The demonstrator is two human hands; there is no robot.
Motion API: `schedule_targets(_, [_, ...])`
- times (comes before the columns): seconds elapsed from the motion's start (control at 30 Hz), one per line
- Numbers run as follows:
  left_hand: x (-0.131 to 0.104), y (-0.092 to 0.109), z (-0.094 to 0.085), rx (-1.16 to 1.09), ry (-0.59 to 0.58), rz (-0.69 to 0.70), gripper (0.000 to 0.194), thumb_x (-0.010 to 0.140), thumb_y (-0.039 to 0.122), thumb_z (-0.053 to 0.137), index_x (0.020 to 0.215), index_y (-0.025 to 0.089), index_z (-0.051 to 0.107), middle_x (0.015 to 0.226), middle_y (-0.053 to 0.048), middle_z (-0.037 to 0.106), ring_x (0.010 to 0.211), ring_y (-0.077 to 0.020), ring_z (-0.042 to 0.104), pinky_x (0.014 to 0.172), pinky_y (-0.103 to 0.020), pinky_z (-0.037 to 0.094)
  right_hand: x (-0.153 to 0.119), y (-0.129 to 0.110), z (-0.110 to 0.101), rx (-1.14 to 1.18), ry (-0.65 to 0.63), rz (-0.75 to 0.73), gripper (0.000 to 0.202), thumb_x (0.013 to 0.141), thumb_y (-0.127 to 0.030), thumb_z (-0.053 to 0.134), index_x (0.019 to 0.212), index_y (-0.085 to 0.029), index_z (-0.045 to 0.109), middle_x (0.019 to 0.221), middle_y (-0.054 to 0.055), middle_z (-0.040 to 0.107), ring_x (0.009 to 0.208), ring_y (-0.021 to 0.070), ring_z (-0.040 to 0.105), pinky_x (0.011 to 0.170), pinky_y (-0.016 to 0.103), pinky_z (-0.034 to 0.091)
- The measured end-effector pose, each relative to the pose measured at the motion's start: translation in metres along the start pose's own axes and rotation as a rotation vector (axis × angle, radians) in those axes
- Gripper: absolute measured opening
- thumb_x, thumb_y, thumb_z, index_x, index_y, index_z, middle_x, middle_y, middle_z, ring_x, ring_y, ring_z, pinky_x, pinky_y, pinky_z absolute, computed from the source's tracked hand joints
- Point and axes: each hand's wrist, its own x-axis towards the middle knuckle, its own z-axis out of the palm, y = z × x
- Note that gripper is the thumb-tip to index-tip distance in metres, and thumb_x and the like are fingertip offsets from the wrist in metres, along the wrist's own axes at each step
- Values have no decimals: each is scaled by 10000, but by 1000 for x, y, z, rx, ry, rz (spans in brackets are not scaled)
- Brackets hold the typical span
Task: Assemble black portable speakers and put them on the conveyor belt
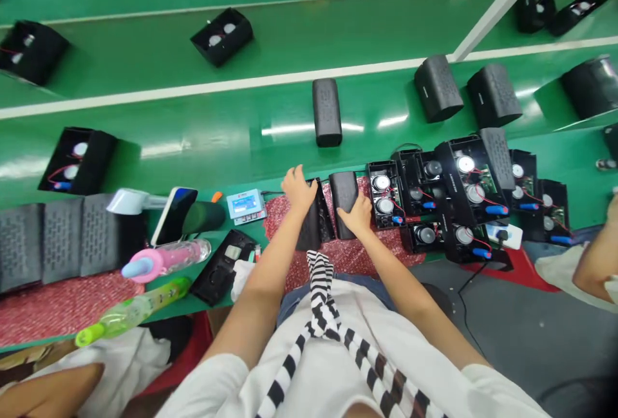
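My right hand point(357, 215) is closed around a black speaker casing point(344, 196), its thumb across the front and its fingers along the right side. Just left of it, a second black casing point(310, 228) lies partly under my left wrist, with a dark inner edge showing. My left hand point(298, 191) is over the upper end of that casing, fingers spread and the thumb near its top edge. Both casings rest on red bubble wrap point(335, 260). To the right stands an opened speaker box point(385, 194) with two round drivers, red wires and a blue connector.
Several opened speaker boxes point(466, 196) crowd the right. A blue-screen meter point(246, 205), phone point(174, 216), pink-capped bottle point(168, 258), green bottle point(138, 310) and black shell point(224, 266) lie left. A closed speaker point(327, 112) stands on the green surface beyond. People sit on both sides.
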Motion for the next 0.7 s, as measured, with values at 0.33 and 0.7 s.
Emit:
schedule_targets(0.33, [-101, -38, 22, -179, -149, -212, 1192, 575, 443, 800, 1493, 161, 94, 1397, -244, 401, 1323, -390, 386, 1048, -517, 356, -9, -7, 1, -291, 20, -209, 982, 617, -366, 750, 1426, -93, 266, 1355, 253, 343, 1261, 384, 335, 1051, 499, 300])
schedule_targets(0.7, [-95, -94, 0, -566, -96, -184, 1072, 635, 380, 701, 1472, 149, 72, 1497, -186, 327, 1344, -263, 412, 1101, -393, 372, -25, -4, 0, -112, 40, -217, 872, 619, -330, 751, 1384, -168, 364, 1381, 187, 337, 1313, 334, 319, 1106, 460, 264])
